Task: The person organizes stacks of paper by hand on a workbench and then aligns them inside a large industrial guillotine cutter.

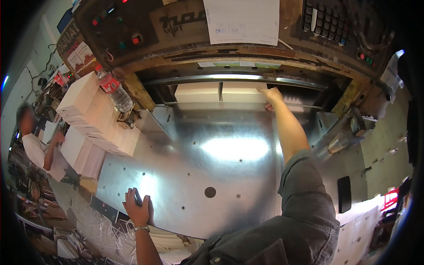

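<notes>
Left hand (138, 213) is resting by the worktop's (172, 176) near-left edge, fingers curling round a dark object (138, 197). Clear cup (338, 143) is sitting right, contents unclear. Right hand (273, 96) is touching the right paper stack (240, 92) in the slot; can't tell if it's gripping. Red-labelled bottle (115, 90) is standing left; handwritten sheet (243, 17) is hanging above.

Dark grey shirt (269, 238), elbow-length sleeve (304, 183), pale left wristband (141, 228).

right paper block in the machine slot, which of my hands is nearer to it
Right. Your right hand is at the right end of the paper block; your left hand is well away, by the metal table's near left edge.
</notes>
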{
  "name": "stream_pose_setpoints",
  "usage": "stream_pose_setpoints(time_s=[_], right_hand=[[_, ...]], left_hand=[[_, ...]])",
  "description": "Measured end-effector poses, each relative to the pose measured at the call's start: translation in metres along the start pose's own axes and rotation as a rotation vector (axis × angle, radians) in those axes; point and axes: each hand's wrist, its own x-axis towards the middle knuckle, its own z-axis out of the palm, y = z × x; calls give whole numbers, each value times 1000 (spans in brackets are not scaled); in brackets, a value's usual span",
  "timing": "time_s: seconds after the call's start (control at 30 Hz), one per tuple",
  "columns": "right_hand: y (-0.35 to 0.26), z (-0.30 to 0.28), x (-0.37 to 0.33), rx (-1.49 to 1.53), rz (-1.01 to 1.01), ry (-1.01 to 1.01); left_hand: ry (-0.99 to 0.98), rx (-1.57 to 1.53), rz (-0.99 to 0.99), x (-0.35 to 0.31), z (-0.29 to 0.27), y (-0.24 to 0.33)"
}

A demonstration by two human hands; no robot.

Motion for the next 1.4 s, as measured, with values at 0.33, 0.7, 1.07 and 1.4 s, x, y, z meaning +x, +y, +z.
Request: stream_pose_setpoints(time_s=[0.33, 0.7, 1.07, 1.4], right_hand=[[17, 31, 38, 736, 284, 36], [43, 27, 30, 689, 49, 163], [170, -100, -106, 641, 63, -199], [121, -18, -267, 289, -207, -668]], left_hand=[[31, -36, -11, -1, 1, 3], [35, -90, 11, 0, 5, -1], [109, -78, 29, -3, 11, -15], [401, -688, -83, -26, 24, -23]])
